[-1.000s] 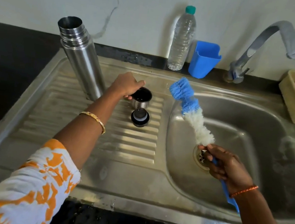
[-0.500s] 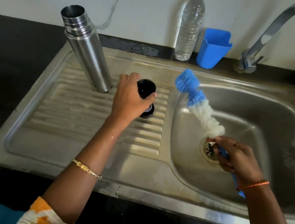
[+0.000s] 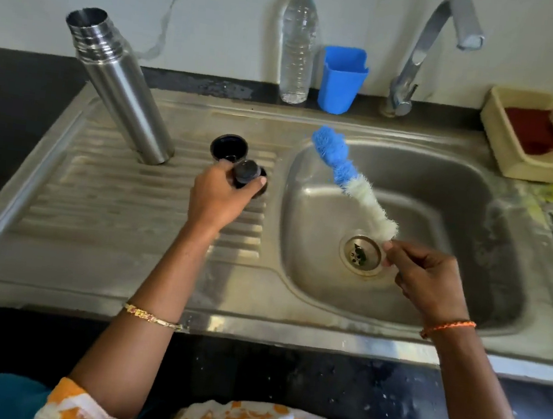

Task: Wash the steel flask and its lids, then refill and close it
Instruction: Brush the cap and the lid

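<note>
A stainless steel sink (image 3: 122, 281) sits in a dark surface (image 3: 15, 100), with a ribbed draining board on the left and a rounded basin on the right. The steel flask (image 3: 120, 88) stands open-mouthed and uncapped at the back left of the draining board, a smooth brushed cylinder with a stepped, threaded neck. Just to its right stands the cup lid (image 3: 228, 147), round, dark inside, open side up.

The left hand (image 3: 217, 199) hovers over the ribs beside that lid, its fingers curled around the small black stopper lid (image 3: 246, 173), a short cylindrical plug. A dark round shape shows behind the stopper; what it is cannot be made out.

The right hand (image 3: 428, 281) is over the basin near the round metal drain (image 3: 361, 255), its fingers closed around the handle of a bottle brush (image 3: 354, 183). The handle is hidden inside the fist. The bristles are fluffy, white near the hand and blue at the tip, which points up and left.

At the back stand a clear plastic water bottle (image 3: 298, 50) with a green cap, a blue plastic holder (image 3: 341, 79) and a curved metal tap (image 3: 431, 47). A cream tray (image 3: 528, 165) holding something red sits at the far right.
</note>
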Tool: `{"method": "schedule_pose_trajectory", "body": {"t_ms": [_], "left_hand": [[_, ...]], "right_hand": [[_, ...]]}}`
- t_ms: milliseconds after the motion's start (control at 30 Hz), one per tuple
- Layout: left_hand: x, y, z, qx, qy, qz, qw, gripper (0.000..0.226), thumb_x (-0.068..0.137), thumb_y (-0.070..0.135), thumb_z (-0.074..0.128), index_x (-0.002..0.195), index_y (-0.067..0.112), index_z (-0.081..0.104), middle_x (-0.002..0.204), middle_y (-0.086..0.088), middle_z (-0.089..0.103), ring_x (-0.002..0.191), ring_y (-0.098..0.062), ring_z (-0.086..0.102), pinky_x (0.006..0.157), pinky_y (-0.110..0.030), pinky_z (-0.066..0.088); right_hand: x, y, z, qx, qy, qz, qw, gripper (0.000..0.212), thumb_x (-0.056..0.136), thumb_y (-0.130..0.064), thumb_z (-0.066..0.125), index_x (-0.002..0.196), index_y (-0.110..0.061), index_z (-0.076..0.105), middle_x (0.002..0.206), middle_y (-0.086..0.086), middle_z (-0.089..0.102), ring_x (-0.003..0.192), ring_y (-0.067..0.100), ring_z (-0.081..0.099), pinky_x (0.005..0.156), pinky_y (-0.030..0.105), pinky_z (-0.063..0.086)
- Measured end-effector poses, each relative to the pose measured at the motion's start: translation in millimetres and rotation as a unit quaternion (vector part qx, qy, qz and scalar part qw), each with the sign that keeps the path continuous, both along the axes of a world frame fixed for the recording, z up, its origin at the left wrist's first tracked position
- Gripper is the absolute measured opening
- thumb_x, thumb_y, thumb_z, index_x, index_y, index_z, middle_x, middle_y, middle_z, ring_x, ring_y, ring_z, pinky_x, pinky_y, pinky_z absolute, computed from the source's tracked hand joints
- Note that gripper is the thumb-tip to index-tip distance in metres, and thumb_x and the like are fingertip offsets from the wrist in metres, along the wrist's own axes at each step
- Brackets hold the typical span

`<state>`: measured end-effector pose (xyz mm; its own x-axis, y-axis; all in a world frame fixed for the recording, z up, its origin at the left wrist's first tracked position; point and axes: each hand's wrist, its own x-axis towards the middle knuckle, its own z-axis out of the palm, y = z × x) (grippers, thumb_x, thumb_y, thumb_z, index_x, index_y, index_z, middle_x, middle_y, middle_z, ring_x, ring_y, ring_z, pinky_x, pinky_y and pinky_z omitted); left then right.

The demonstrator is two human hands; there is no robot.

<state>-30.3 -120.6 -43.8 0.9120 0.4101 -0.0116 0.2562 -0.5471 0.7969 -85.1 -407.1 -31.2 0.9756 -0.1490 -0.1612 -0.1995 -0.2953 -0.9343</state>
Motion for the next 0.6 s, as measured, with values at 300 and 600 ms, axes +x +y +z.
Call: {"method": "schedule_pose_trajectory", "body": {"t_ms": [300,600], "left_hand": [[35,-103,-2,-0.536,0.163,-0.096,0.823,0.037,0.09,0.053,0.054,0.105,0.02,0.054,0.098,-0.006,0.062,0.074,-0.016,0.063,0.059,-0.023,0.055],[68,-177,-2,-0.45,0.167,-0.015,0.877,0.065,0.099,0.06,0.02,0.099,0.007,0.058,0.07,-0.009,0.059,0.037,-0.014,0.054,0.038,-0.021,0.036]], "right_hand": [[-57,-53,-6,-0.102,-0.079,-0.127,0.984,0.017,0.079,-0.022,0.074,0.093,-0.032,0.07,0.064,-0.022,0.064,0.061,-0.007,0.057,0.063,0.005,0.043],[-60,-60,-10,-0.104,-0.139,-0.212,0.962,0.019,0.081,-0.016,0.072,0.096,-0.027,0.068,0.086,-0.006,0.067,0.069,-0.003,0.057,0.064,0.009,0.044]]}}
